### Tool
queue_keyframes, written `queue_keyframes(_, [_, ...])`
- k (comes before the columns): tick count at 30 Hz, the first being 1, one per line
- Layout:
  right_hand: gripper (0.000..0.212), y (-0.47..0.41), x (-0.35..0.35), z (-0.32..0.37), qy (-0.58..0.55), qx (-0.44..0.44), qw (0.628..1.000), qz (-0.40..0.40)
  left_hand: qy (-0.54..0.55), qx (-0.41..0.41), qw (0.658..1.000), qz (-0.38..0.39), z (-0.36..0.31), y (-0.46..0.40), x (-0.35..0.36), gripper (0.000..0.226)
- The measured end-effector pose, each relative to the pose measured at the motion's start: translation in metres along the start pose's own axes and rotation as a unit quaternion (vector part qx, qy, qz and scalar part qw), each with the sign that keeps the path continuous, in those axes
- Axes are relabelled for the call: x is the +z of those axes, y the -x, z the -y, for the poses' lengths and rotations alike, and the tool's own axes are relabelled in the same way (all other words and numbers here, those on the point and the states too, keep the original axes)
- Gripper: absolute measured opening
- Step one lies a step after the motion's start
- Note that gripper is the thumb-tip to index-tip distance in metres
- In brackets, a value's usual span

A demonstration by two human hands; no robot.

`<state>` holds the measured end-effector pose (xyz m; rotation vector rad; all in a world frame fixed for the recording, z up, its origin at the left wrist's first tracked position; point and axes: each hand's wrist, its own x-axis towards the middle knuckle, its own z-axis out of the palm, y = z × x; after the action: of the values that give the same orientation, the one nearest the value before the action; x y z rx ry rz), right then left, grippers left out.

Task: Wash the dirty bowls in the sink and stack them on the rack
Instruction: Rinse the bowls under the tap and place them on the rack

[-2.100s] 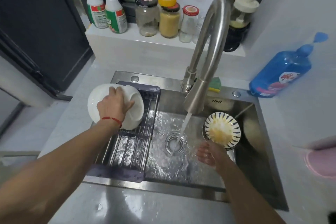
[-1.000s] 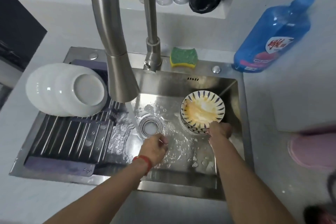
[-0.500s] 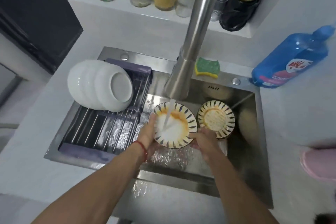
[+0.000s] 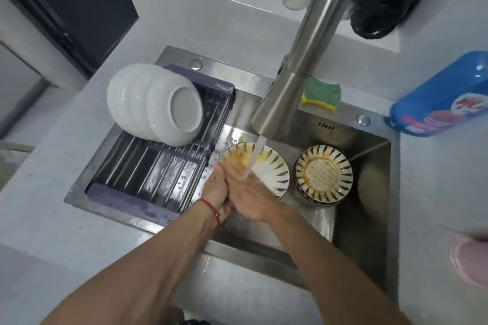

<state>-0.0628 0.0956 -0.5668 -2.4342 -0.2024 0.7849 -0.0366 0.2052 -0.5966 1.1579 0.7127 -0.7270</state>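
My left hand (image 4: 217, 187) gripped the striped bowl's (image 4: 272, 169) rim under the tap's (image 4: 293, 82) stream, mid-sink (image 4: 369, 219); my right hand (image 4: 250, 199) rubbed inside it, fingers flat.

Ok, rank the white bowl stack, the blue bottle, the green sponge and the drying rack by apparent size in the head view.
1. Grey slatted drying rack
2. Stack of white ceramic bowls and blue plastic detergent bottle: alike, and the frame cuts the bottle, so unranked
3. Green-and-yellow sponge

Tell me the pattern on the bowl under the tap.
Dark radiating stripes on a cream bowl, smeared orange; head view.
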Motion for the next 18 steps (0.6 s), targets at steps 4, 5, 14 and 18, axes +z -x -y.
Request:
queue_keyframes(4, [0.058, 0.036, -0.003, -0.049, 0.151, 0.036, 0.988, -0.005, -0.013, 0.03, 0.999, -0.031, -0.008, -0.014, -0.004, 0.06])
queue_keyframes(5, [0.062, 0.032, -0.006, -0.056, 0.182, 0.088, 0.979, -0.015, -0.007, 0.029, 0.999, -0.027, -0.002, -0.015, -0.002, 0.065])
queue_keyframes(14, [0.06, 0.036, 0.015, -0.042, 0.137, -0.074, 0.988, -0.004, -0.004, 0.008, 1.0, 0.01, 0.003, -0.027, 0.0, 0.081])
queue_keyframes(18, [0.082, 0.021, 0.003, -0.063, 0.206, 0.095, 0.972, -0.059, -0.006, -0.003, 1.0, -0.007, 0.013, -0.021, 0.004, 0.075])
